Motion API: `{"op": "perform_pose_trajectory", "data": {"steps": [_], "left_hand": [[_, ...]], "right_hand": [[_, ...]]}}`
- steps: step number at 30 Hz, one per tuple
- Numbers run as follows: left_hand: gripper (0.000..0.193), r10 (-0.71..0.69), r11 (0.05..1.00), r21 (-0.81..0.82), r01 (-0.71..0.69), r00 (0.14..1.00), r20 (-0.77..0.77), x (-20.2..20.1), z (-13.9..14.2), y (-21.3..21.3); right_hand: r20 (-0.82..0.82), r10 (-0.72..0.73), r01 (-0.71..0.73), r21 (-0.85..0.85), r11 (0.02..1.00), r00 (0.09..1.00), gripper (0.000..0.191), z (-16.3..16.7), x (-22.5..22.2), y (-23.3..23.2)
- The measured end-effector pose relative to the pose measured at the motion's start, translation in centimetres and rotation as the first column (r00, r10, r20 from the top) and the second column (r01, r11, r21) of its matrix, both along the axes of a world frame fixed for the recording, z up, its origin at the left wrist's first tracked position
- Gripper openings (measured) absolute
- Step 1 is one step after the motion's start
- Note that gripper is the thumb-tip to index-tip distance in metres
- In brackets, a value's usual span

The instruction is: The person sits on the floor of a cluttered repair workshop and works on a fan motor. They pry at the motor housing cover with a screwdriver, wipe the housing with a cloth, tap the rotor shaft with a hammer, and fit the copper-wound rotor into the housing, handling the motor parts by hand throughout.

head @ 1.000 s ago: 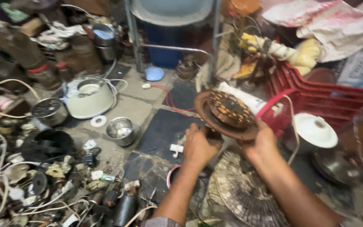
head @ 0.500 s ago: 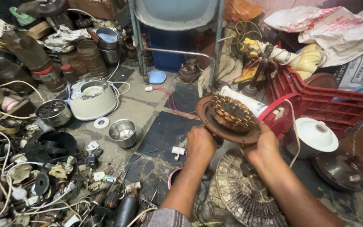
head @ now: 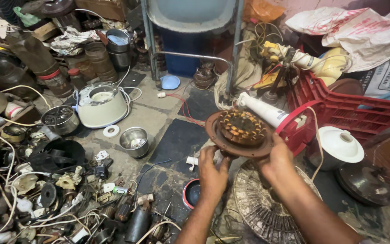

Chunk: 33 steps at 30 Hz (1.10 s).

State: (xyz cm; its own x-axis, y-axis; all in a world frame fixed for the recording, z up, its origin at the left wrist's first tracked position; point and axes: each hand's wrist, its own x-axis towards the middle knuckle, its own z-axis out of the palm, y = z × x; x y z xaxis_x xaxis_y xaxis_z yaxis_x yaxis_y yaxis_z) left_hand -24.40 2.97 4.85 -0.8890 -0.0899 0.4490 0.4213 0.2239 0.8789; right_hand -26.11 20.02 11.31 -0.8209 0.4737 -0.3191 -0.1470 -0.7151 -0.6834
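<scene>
Two bare hands hold up a round brown fan motor (head: 241,132), its copper windings facing up, above a cluttered workshop floor (head: 159,115) of worn grey and dark tiles. The left hand (head: 213,169) grips the motor's near rim from below, fingers curled closed around it. The right hand (head: 277,163) clasps the rim on the other side the same way. Just below the motor lies a round wire fan guard (head: 258,208). Right of the motor stands a red plastic crate (head: 348,110) and a white lid (head: 339,143). Left of it sit a small steel bowl (head: 133,141) and a white appliance base (head: 101,105). Far left of the motor, tangled wires and scrap parts (head: 46,194) cover the floor. Behind the motor stand metal chair legs (head: 190,56).
</scene>
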Motion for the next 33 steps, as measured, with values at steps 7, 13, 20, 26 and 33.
{"op": "perform_pose_trajectory", "data": {"steps": [7,13,20,26,33], "left_hand": [[0.041,-0.380,0.548,0.836,0.014,0.895,0.234,-1.4,-1.8,-1.9],[0.035,-0.338,0.729,0.674,0.119,0.919,0.204,-1.5,-2.6,-2.7],[0.043,-0.310,0.756,0.643,0.125,0.933,0.183,-1.5,-2.5,-2.4],[0.079,0.040,0.999,-0.013,-0.039,0.993,0.107,0.3,1.9,-4.1],[0.124,-0.039,0.922,-0.386,0.027,0.999,-0.022,0.4,6.7,-3.6]], "right_hand": [[0.069,0.016,-0.021,0.068,0.997,0.997,0.038,-2.7,0.3,-0.4],[0.109,0.026,-0.032,0.053,0.998,0.994,0.038,-3.4,0.8,-0.7],[0.137,0.136,-0.143,0.041,0.989,0.981,0.037,-3.5,1.4,0.6],[0.236,-0.012,-0.174,0.748,0.640,0.972,0.045,-5.5,8.0,5.0],[0.463,-0.472,-0.622,0.735,-0.268,0.750,0.052,-9.9,17.7,7.9]]}}
